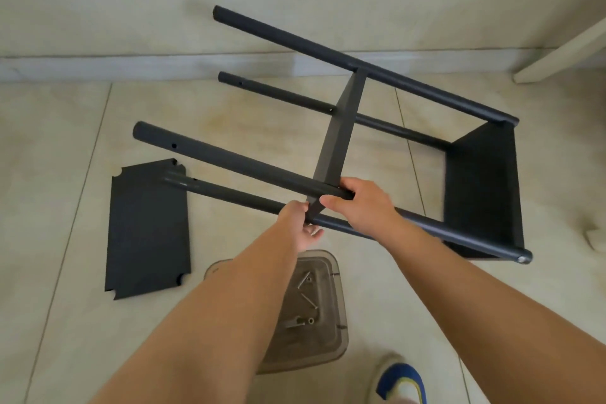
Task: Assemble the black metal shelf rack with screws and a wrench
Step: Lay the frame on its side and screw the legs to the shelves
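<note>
The black metal rack (344, 128) lies on its side above the tiled floor, with several round posts running left to right. One shelf panel sits at its right end (482, 187) and a second panel (341, 138) crosses the posts at the middle. My right hand (357, 203) grips the near upper post where the middle panel meets it. My left hand (301, 223) reaches under the lower near post at that panel's corner, fingers curled around it. A loose black shelf panel (147, 233) lies flat on the floor at the left.
A clear brownish plastic tray (331, 338) with screws and a small wrench (295, 321) sits on the floor under my arms. A blue and white shoe (401, 380) is at the bottom right. The wall and skirting board (131, 67) run behind the rack.
</note>
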